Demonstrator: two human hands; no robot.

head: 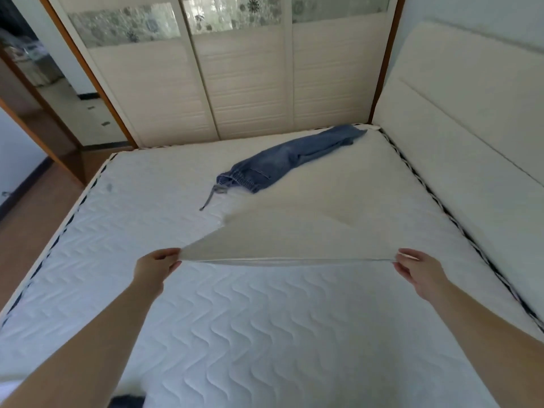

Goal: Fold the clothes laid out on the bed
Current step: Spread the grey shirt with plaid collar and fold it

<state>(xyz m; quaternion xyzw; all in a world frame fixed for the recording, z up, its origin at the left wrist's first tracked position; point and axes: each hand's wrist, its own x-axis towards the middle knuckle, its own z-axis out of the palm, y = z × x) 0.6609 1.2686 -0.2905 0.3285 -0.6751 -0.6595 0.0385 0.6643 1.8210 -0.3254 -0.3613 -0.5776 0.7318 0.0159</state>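
1. Filling most of the view, the mattress [265, 334] is white with a wavy quilted pattern and a dark-and-white striped edge down its left and right sides.
2. The wardrobe [244, 83] stands beyond the far edge, with cream sliding doors and floral glass panels along the top.
3. The headboard [471, 128] is a pale padded panel rising along the right side.
4. The cloth [294, 231] is an off-white garment, its near edge lifted and pulled taut between both hands, the rest sloping down to the mattress toward the far right. What kind of garment it is cannot be told.
5. The jeans [282, 163] lie roughly folded lengthwise on the far part of the mattress, waistband toward the near left, a drawstring trailing from it; their near right side is covered by the cloth.
6. The left hand [156, 267] pinches the cloth's near-left corner, fingers curled onto it.
7. The right hand [418, 269] pinches the near-right corner, fingers closed on the edge.
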